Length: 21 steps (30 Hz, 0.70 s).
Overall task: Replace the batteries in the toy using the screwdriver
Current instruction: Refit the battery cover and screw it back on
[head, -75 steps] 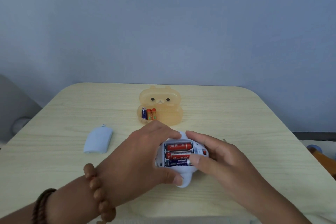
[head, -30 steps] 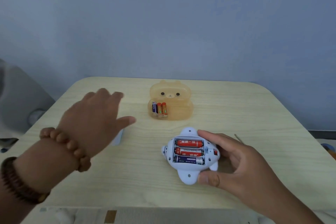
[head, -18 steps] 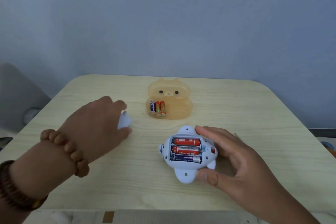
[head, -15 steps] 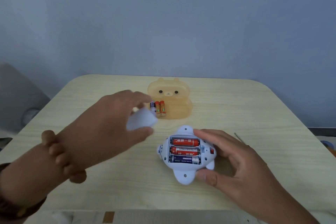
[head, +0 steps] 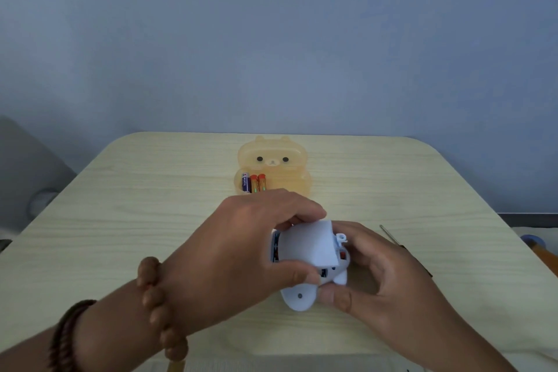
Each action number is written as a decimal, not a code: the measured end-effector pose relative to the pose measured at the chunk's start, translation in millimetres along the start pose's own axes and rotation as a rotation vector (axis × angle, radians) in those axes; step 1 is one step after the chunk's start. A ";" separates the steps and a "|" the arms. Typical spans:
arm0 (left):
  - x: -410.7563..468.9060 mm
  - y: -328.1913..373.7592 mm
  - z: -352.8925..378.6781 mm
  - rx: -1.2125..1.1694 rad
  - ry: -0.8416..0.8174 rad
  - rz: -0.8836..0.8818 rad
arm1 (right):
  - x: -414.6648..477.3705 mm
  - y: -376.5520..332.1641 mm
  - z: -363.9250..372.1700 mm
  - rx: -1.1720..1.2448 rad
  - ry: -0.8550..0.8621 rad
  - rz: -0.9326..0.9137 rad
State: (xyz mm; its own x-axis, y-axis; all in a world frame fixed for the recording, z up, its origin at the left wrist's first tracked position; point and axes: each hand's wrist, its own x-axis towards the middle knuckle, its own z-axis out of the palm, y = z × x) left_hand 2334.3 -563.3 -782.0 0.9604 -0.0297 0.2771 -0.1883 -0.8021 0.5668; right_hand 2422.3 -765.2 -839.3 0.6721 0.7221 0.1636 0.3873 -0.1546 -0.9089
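Note:
The pale blue toy lies upside down on the wooden table. My left hand pinches the pale blue battery cover between thumb and fingers, holding it tilted over the toy's battery compartment, which it mostly hides. My right hand grips the toy's right side, thumb at its lower edge. The screwdriver lies on the table behind my right hand, only its thin metal shaft and a bit of handle showing.
An orange translucent bear-shaped box stands open at the table's middle back, with three batteries in its left part. A grey object sits past the table's left edge.
My left hand reached left, picked up the battery cover from the table and carried it right, over the toy's open compartment. My right hand kept its grip on the toy.

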 end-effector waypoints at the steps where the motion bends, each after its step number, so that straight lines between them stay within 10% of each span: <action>1: -0.4 -0.7 -0.1 0.002 -0.002 -0.003 | 0.1 0.3 -0.2 -0.002 0.000 -0.002; 21: -1.9 -7.3 -2.7 0.062 -0.029 0.019 | -0.8 -1.6 -0.4 0.008 -0.003 0.030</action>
State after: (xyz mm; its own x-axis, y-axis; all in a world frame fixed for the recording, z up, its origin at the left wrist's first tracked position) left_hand 2333.3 -555.8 -784.5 0.9625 -0.0615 0.2641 -0.1940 -0.8365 0.5124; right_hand 2421.4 -765.8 -837.8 0.6815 0.7192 0.1354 0.3623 -0.1708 -0.9163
